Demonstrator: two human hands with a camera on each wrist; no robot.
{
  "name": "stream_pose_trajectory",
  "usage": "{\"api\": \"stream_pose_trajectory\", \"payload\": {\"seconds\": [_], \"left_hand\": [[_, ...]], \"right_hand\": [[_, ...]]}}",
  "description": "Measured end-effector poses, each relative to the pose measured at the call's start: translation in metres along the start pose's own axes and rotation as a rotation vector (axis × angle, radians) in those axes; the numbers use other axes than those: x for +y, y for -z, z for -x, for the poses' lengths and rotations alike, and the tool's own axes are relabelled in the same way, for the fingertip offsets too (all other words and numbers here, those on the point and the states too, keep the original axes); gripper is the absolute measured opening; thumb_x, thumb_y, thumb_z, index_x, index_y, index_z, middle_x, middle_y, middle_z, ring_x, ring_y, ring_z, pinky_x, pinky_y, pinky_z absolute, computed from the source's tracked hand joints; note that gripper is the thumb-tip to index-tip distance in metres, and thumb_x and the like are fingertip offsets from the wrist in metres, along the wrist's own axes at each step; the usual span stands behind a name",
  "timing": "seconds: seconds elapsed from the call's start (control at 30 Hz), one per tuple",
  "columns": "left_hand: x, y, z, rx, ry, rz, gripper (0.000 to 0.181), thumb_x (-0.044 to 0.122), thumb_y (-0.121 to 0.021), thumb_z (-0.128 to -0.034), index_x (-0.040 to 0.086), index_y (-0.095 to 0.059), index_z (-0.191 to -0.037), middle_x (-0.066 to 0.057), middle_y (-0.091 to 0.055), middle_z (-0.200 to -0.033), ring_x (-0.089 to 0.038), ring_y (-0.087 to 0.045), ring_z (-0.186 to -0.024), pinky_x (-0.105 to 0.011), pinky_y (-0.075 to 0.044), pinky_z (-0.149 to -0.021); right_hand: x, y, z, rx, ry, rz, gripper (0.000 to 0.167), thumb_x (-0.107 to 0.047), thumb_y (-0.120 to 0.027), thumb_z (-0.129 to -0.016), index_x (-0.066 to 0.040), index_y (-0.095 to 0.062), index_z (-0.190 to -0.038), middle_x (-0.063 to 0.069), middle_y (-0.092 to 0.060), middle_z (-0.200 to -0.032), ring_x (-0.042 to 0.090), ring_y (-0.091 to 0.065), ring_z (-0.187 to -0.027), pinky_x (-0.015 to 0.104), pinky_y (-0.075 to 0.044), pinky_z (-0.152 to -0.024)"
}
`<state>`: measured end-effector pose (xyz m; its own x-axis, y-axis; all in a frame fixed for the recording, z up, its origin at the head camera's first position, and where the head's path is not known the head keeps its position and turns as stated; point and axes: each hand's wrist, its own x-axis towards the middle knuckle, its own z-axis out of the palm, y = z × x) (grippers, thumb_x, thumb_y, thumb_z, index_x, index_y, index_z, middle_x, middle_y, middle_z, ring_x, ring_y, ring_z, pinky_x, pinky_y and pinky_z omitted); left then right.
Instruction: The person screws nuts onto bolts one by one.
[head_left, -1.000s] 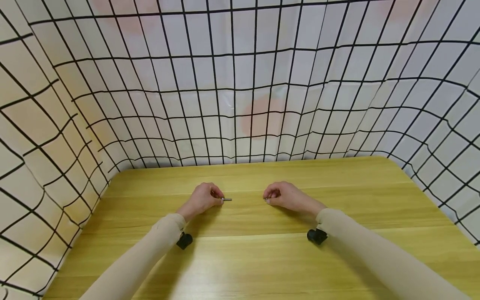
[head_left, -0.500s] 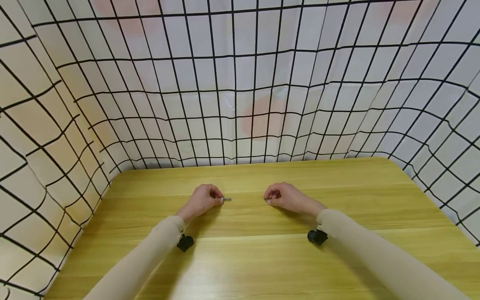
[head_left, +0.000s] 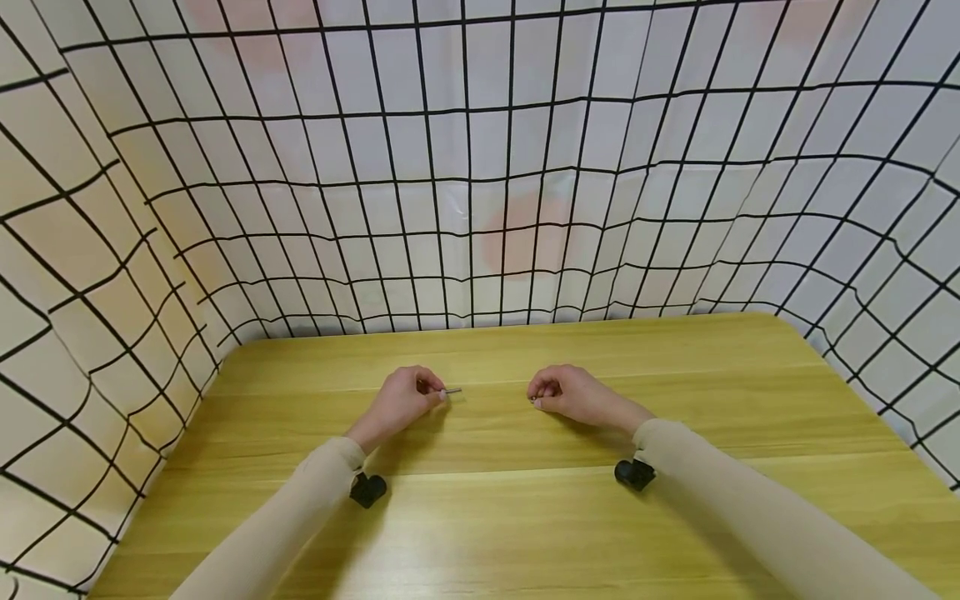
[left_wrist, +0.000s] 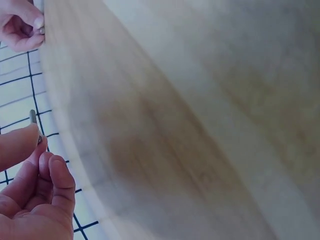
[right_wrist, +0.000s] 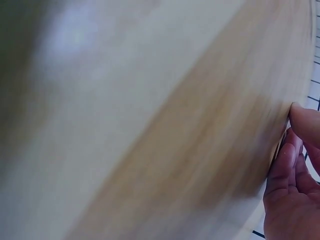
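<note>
Between thumb and index finger, my left hand [head_left: 400, 402] pinches a thin metal bolt [head_left: 453, 390] by its near end. The shank points right, toward the other hand, and tips slightly up. The left wrist view shows the bolt's shank [left_wrist: 33, 116] sticking out past the thumb, its thicker end at the fingertips. Across a gap, my right hand [head_left: 573, 392] pinches a small metal piece [head_left: 533, 399], mostly covered by the fingertips; its exact kind is too small to tell. In the right wrist view the right hand's fingers [right_wrist: 285, 162] hide that piece.
Both hands are low over a wooden table [head_left: 480, 517], toward its far side. A white curtain with a black grid [head_left: 480, 200] surrounds the table's back and sides. Each wrist carries a small black camera [head_left: 634, 474].
My left hand has lifted the bolt's free end a little, so the bolt now tilts instead of lying level. The right hand stays almost where it was.
</note>
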<state>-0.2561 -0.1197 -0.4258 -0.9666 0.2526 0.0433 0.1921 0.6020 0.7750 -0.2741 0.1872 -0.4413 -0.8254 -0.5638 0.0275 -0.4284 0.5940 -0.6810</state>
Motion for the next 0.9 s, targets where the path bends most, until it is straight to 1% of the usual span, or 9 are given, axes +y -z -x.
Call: {"api": "stream_pose_trajectory", "payload": {"seconds": [0.17,0.33,0.5,0.63,0.73,0.9], "left_hand": [[0.0008,0.0024,0.0016,0.018,-0.011,0.017,0.006,0.008,-0.073,-0.0876,0.005,-0.070,-0.090,-0.002,-0.062,-0.080,-0.016,-0.053,-0.073,-0.030,-0.044,-0.068],[0.0013,0.0018,0.0046,0.026,-0.022,0.036,0.006,0.008,-0.072,-0.0891,0.004,-0.069,-0.091,-0.002,-0.062,-0.081,-0.016,-0.053,-0.075,-0.031,-0.044,-0.069],[0.0023,0.0004,0.0075,0.030,-0.060,0.059,0.005,0.007,-0.070,-0.0906,0.004,-0.069,-0.093,-0.003,-0.062,-0.084,-0.016,-0.054,-0.077,-0.032,-0.045,-0.071],[0.0029,0.0005,0.0082,0.041,-0.093,0.056,0.007,0.008,-0.071,-0.0906,0.002,-0.068,-0.093,-0.002,-0.061,-0.084,-0.016,-0.053,-0.078,-0.033,-0.045,-0.072],[0.0038,0.0011,0.0083,0.053,-0.102,0.052,0.008,0.009,-0.071,-0.0904,0.003,-0.068,-0.093,-0.002,-0.061,-0.084,-0.017,-0.053,-0.078,-0.033,-0.045,-0.072],[0.0047,0.0030,0.0076,0.067,-0.117,0.063,0.005,0.008,-0.069,-0.0921,0.004,-0.067,-0.094,-0.002,-0.060,-0.085,-0.017,-0.053,-0.079,-0.032,-0.045,-0.071]], "right_hand": [[-0.0003,-0.0007,-0.0006,0.005,0.002,-0.006,0.009,-0.003,-0.067,-0.092,-0.010,-0.068,-0.098,-0.002,-0.062,-0.085,0.014,-0.055,-0.077,0.031,-0.046,-0.071],[-0.0004,-0.0013,0.0008,0.011,0.005,0.001,0.008,-0.004,-0.067,-0.093,-0.009,-0.067,-0.099,-0.001,-0.062,-0.087,0.014,-0.055,-0.077,0.030,-0.046,-0.071],[-0.0036,-0.0018,0.0030,0.020,0.000,-0.014,0.008,-0.003,-0.066,-0.093,-0.007,-0.067,-0.100,0.000,-0.062,-0.087,0.015,-0.055,-0.078,0.030,-0.046,-0.071],[-0.0046,-0.0025,0.0032,0.039,-0.001,-0.021,0.007,-0.004,-0.065,-0.094,-0.007,-0.067,-0.100,0.000,-0.063,-0.087,0.015,-0.056,-0.078,0.030,-0.047,-0.071],[-0.0033,-0.0036,0.0017,0.056,-0.001,-0.031,0.007,-0.006,-0.065,-0.094,-0.007,-0.067,-0.101,-0.001,-0.063,-0.088,0.015,-0.056,-0.080,0.031,-0.047,-0.073],[-0.0031,-0.0049,0.0000,0.094,-0.021,-0.086,0.008,-0.009,-0.065,-0.096,-0.007,-0.067,-0.103,-0.001,-0.064,-0.093,0.017,-0.057,-0.085,0.032,-0.048,-0.077]]}}
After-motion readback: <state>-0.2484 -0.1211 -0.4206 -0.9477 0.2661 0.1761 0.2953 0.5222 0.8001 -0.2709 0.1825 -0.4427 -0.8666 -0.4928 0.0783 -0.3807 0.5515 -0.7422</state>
